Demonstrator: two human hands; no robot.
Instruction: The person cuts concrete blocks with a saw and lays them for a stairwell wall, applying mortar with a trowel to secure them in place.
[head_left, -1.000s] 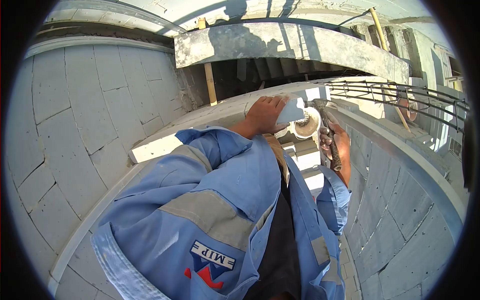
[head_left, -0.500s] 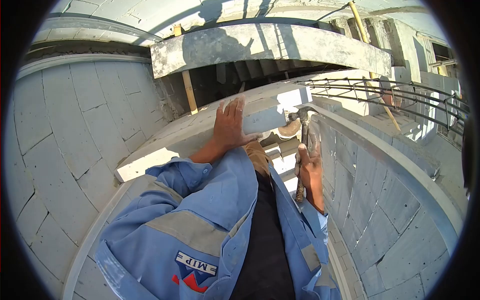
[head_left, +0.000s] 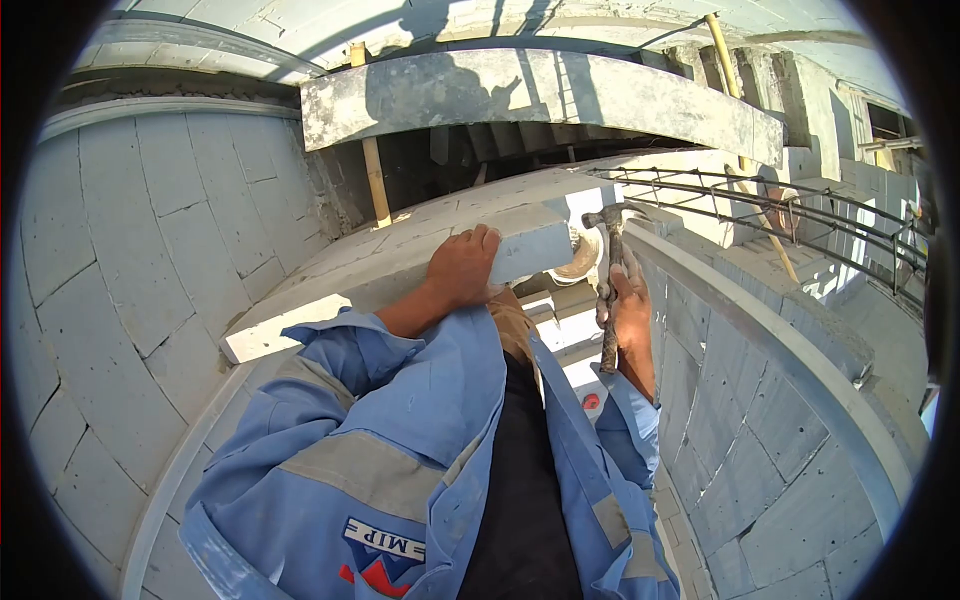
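My right hand [head_left: 630,312] is wrapped around the handle of a claw hammer [head_left: 613,240], held upright with its head at the top. That head is beside the end of a pale grey wall block [head_left: 543,240]. My left hand [head_left: 462,268] lies on the block's near edge, its fingers bent over the top and the thumb hidden below. Below the block's right end shows a brown rounded thing [head_left: 580,262], partly covered by the hammer.
Block walls rise on the left [head_left: 130,230] and right [head_left: 760,420]. A pale concrete beam [head_left: 430,100] crosses ahead above a dark opening, beside a wooden post [head_left: 376,185]. A rebar cage [head_left: 800,207] extends at the right.
My left hand's fingers have gone from stretched up to bent over the block's edge. The hammer and my right hand have moved slightly up and to the right.
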